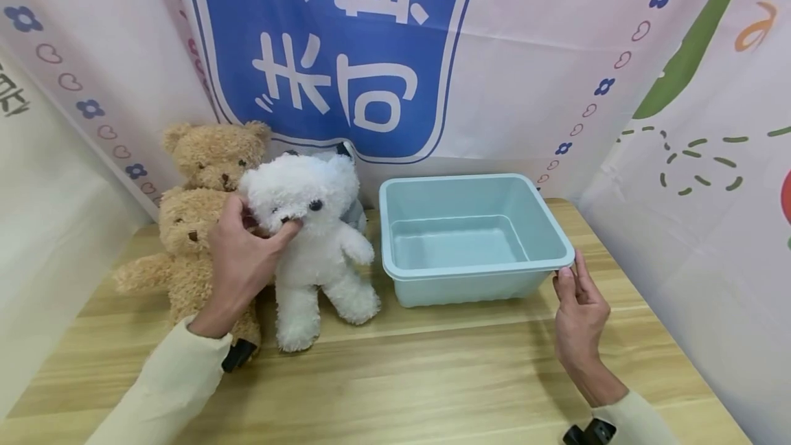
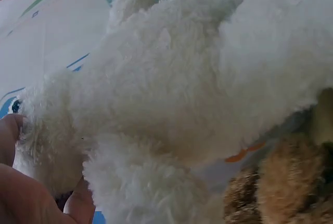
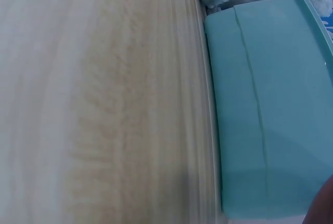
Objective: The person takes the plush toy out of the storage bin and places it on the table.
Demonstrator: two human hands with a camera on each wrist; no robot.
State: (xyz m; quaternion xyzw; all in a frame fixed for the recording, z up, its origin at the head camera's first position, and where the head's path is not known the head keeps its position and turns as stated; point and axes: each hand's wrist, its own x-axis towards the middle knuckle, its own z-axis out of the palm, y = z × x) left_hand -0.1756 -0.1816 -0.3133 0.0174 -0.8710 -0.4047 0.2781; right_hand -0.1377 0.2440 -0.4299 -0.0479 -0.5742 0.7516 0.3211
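Observation:
A white plush bear [image 1: 315,253] leans at the left of the table, its feet near the wood. My left hand [image 1: 244,253] grips its head from the left, the thumb across the muzzle; in the left wrist view the white fur [image 2: 151,73] fills most of the picture and the fingers [image 2: 26,198] press into the head. A light blue plastic bin [image 1: 466,287] stands to the right, nothing visible inside. At its front right corner my right hand [image 1: 581,321] holds the rim, thumb in front and fingers along the side. The right wrist view shows the bin's outer wall [image 3: 270,109].
Two curly brown teddy bears [image 1: 191,225] sit at the left, one behind the other, close to my left hand. Behind the white bear a grey plush toy [image 1: 355,215] is mostly hidden. A printed cloth [image 1: 494,101] hangs behind the wooden table [image 1: 395,376].

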